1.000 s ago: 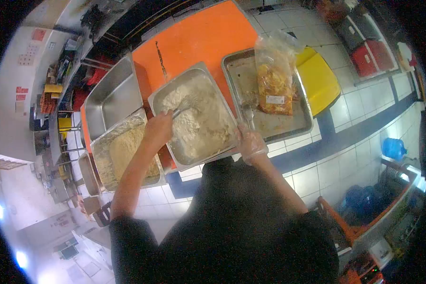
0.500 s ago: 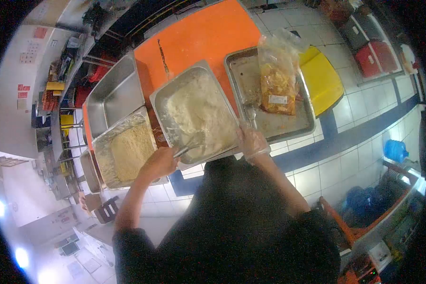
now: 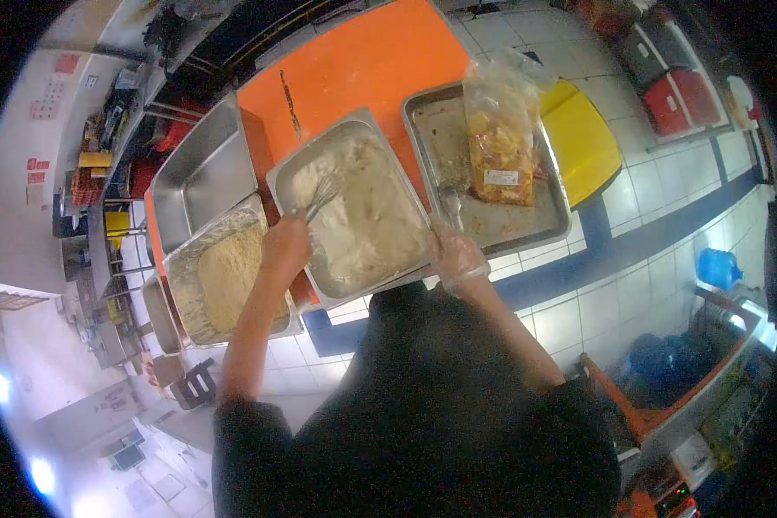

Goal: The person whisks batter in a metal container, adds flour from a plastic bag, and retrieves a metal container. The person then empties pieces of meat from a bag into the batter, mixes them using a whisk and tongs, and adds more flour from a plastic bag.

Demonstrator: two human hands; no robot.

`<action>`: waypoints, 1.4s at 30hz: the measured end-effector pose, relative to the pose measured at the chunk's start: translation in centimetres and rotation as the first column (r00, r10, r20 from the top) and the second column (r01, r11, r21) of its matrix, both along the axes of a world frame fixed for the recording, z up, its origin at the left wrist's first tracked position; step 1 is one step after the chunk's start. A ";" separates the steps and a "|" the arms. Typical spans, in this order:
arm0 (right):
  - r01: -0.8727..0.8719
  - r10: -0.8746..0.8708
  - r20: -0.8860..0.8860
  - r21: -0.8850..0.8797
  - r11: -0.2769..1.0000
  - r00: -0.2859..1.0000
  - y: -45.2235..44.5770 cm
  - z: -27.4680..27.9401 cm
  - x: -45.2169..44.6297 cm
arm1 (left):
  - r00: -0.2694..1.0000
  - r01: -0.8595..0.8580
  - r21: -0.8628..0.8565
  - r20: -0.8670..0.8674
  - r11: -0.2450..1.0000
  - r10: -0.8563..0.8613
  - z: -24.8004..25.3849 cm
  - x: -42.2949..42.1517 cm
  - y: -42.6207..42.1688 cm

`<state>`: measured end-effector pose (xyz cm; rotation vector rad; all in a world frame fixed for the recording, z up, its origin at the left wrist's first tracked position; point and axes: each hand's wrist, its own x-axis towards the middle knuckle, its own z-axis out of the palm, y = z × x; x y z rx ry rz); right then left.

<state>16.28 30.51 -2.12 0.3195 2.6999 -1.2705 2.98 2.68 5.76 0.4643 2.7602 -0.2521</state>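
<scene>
My left hand (image 3: 286,245), bare, is closed round the handle of a metal whisk (image 3: 323,195). The whisk's wires dip into pale, wet batter in a deep steel pan (image 3: 373,272). My right hand (image 3: 457,259), in a clear plastic glove, grips the right rim of that pan near its lower corner. To the left, a second steel pan (image 3: 174,298) holds dry, crumbly, tan powder. On the right, a shallow tray (image 3: 423,142) carries a clear bag of orange-yellow food (image 3: 500,151) with a white label, and a metal utensil (image 3: 452,205) lies beside the bag.
An orange table (image 3: 354,60) lies under the pans. At its left stands a deep steel pan (image 3: 203,173) with bare walls showing. A yellow surface (image 3: 583,142) is beyond the tray. White floor tiles with a dark stripe, a blue water jug (image 3: 718,268) and an orange-edged rack (image 3: 622,410) are at the right.
My left hand has swept the whisk down toward the pan's near edge and back up to its upper left side. My right hand has kept its hold on the rim.
</scene>
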 end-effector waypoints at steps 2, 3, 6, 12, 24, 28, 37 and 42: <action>-0.012 0.012 0.047 0.016 1.000 0.999 0.2 0.0 0.0 | 1.000 0.016 -0.012 -0.022 1.000 -0.016 0.4 1.0 -1.4; -0.028 0.024 0.094 0.035 0.999 0.995 0.2 0.1 0.0 | 0.996 -0.050 -0.038 0.079 0.998 0.053 0.9 1.6 -1.8; -0.005 0.008 0.094 -0.030 1.000 0.996 0.2 0.8 -0.4 | 0.960 -0.124 -0.034 0.247 0.992 0.129 3.8 3.9 -1.7; -0.008 0.007 0.079 0.010 1.000 0.997 0.2 0.2 -0.3 | 0.888 -0.075 0.210 0.460 0.975 -0.031 4.4 7.1 -0.5; -0.022 0.022 0.019 0.026 0.999 1.000 0.1 -0.3 -0.4 | 0.995 0.032 0.072 0.095 0.997 -0.039 1.8 0.2 2.2; 0.000 -0.001 0.118 0.011 1.000 0.993 0.2 1.3 -0.6 | 0.999 0.046 0.007 -0.020 0.999 -0.046 1.7 0.9 0.1; -0.010 0.010 0.011 0.036 0.999 1.000 0.1 -0.5 -0.4 | 0.898 -0.004 0.133 0.437 0.991 -0.055 2.7 6.5 -3.5; -0.015 0.014 0.040 0.032 0.999 0.999 0.3 0.3 -0.3 | 0.876 0.002 0.141 0.477 0.990 -0.069 4.1 6.5 3.5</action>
